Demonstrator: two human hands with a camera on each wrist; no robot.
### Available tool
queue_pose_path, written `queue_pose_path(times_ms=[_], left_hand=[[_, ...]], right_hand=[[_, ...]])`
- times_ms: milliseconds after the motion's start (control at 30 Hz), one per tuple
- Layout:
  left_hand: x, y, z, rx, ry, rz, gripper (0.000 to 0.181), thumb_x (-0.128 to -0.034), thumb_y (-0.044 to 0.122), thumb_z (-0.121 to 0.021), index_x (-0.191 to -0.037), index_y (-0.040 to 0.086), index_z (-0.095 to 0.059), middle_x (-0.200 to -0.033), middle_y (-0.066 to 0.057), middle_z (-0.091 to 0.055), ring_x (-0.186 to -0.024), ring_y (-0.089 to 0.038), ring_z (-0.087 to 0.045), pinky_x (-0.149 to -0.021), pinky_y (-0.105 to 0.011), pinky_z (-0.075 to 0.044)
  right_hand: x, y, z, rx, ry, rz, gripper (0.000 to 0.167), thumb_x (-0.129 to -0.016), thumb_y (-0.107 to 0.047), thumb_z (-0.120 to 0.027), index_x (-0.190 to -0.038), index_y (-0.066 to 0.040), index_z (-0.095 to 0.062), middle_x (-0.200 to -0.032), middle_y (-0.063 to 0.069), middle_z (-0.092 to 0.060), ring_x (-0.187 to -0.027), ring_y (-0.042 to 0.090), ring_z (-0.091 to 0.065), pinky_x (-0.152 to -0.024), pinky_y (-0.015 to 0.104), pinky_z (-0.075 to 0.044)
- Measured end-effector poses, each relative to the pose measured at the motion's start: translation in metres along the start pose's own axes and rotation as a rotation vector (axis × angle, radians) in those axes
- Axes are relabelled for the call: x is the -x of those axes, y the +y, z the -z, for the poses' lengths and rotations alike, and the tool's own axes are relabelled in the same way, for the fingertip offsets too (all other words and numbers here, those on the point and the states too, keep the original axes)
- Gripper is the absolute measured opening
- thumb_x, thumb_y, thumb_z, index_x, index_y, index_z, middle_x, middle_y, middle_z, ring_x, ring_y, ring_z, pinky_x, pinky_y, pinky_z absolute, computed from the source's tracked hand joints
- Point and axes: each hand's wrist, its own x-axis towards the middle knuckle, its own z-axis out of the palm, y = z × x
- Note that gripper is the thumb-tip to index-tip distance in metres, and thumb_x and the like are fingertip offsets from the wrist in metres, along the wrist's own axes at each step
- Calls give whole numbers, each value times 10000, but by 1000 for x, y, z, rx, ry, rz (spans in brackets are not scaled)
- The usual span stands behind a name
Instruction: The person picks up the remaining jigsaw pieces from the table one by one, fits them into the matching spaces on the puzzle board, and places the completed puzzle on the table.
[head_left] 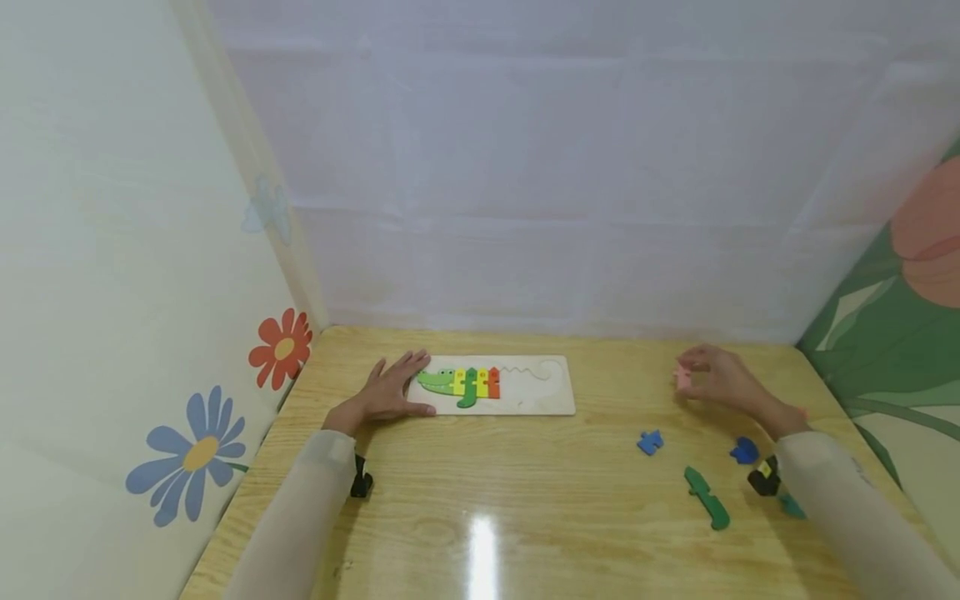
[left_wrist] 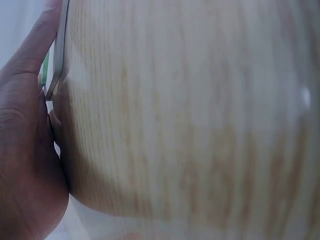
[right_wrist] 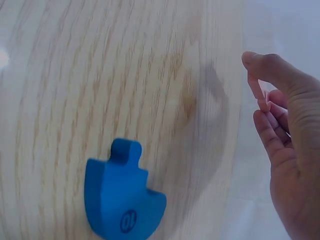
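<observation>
A pale wooden puzzle board [head_left: 536, 396] lies near the back of the table, with a partly filled crocodile: green head [head_left: 437, 381], yellow and orange body pieces and a green leg [head_left: 468, 392]. My left hand [head_left: 386, 390] rests on the board's left end, fingers spread along its back and front edges. Over the table at the right, my right hand [head_left: 716, 379] pinches a pink puzzle piece [head_left: 682, 377] between thumb and fingers. In the right wrist view the pink piece [right_wrist: 259, 92] is held above the surface, seen partly edge-on.
Loose pieces lie on the right of the table: a blue piece [head_left: 650, 442], a rounded blue piece [head_left: 744, 451] marked 10, a long green piece [head_left: 707, 498] and a teal piece [head_left: 792, 506] partly under the right sleeve. White cloth stands behind the table; flowered panels flank it.
</observation>
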Motion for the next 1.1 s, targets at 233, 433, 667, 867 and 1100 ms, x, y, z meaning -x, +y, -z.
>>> queue_pose_path(times_ms=[233,433,667,867,1100], left_hand=[[-1,-3,-2,15,3,-13,1118,-869,626,-792,-1683,68,-266,-1763,-152,-187,-1631,-409,-103,-1236,-721,9],[-2,-6,-2,6,3,-7,1121,-867,636,-788,-1684,72,-266,-1763,-153,-186,-1630,-413,-105,-1235,-720,4],[-4,-6,-3,-1,-14,-1,1121,-873,646,-777,-1692,91,-250,-1771,-132,-163,-1637,-391,-87,-1247,-700,21],[-5,-7,-5,-4,-17,-1,1133,-867,659,-771,-1690,80,-250,-1768,-146,-167,-1635,-403,-92,-1242,-711,21],[-5,-7,-2,-6,-25,-3,1138,-865,661,-771,-1688,73,-249,-1767,-153,-165,-1633,-411,-92,-1234,-726,18]], right_hand=[[-2,-5,-4,37,17,40,684,-809,-105,-916,-1338,158,-571,-1294,385,-646,-1188,557,-638,-983,647,-534],[-7,-9,-10,35,20,50,676,-808,-105,-910,-1342,152,-584,-1300,366,-656,-1192,541,-643,-1008,652,-518],[-10,-15,-19,60,40,97,575,-799,-86,-893,-1278,137,-667,-1320,347,-639,-1206,539,-618,-1001,651,-520],[-11,-21,-24,66,63,184,489,-769,-43,-892,-1186,143,-715,-1255,319,-655,-1125,518,-665,-954,636,-554],[-16,-27,-32,91,77,263,512,-755,-54,-908,-1183,152,-718,-1232,300,-684,-1131,489,-659,-973,620,-551]])
